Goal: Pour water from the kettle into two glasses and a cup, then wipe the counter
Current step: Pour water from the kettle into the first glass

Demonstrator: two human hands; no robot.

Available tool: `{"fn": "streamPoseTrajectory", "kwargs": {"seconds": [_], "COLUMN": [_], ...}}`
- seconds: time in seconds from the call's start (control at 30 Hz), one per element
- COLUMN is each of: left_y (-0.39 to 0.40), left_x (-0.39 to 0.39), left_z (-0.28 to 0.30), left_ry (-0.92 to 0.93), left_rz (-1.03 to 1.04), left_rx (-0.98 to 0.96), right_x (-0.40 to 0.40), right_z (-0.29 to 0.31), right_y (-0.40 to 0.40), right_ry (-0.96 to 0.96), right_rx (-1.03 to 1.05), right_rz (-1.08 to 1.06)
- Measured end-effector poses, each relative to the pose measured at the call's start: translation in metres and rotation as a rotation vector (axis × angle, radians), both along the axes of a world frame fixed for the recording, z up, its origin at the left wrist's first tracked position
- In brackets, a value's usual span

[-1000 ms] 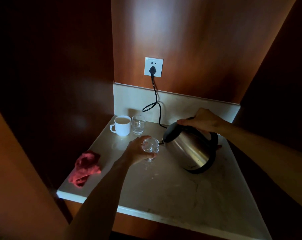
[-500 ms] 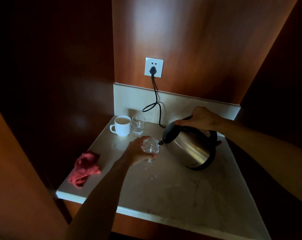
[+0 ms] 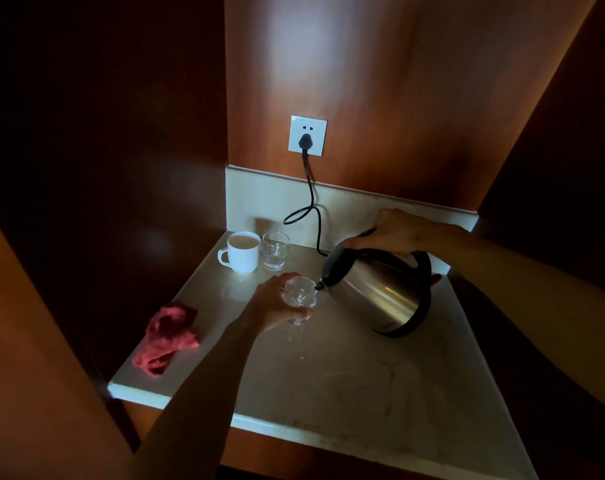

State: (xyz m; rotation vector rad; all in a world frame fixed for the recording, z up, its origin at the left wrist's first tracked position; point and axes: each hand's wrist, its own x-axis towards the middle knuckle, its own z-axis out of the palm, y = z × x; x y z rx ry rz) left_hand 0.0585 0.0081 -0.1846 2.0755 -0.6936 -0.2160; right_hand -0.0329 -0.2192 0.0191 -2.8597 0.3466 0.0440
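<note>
Pour into second glass under way.
Right hand (image 3: pixel 396 232) grips tilted kettle (image 3: pixel 380 289) handle; left hand (image 3: pixel 276 303) fingers curl round glass (image 3: pixel 299 296) at the spout. Recommend a slow tilt, glass steadied, spout over the rim.

Right hand (image 3: pixel 399 232) tilts steel kettle (image 3: pixel 377 289), spout at glass (image 3: pixel 299 296) gripped by left hand (image 3: pixel 275 303); red cloth (image 3: pixel 167 337) at 9 o'clock.

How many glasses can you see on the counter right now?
2. One glass stands at the back beside the cup. The other glass is held by the left hand under the kettle spout. None seem hidden.
</note>
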Motion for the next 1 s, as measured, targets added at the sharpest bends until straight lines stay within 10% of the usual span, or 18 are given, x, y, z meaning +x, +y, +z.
{"fn": "streamPoseTrajectory", "kwargs": {"seconds": [1.0], "left_y": [0.001], "left_x": [-0.003], "left_z": [0.001], "left_ry": [0.017], "left_rz": [-0.011], "left_rx": [-0.001], "right_x": [0.019], "right_z": [0.01], "right_y": [0.007], "right_ry": [0.147], "right_rx": [-0.12], "right_rz": [0.051]}}
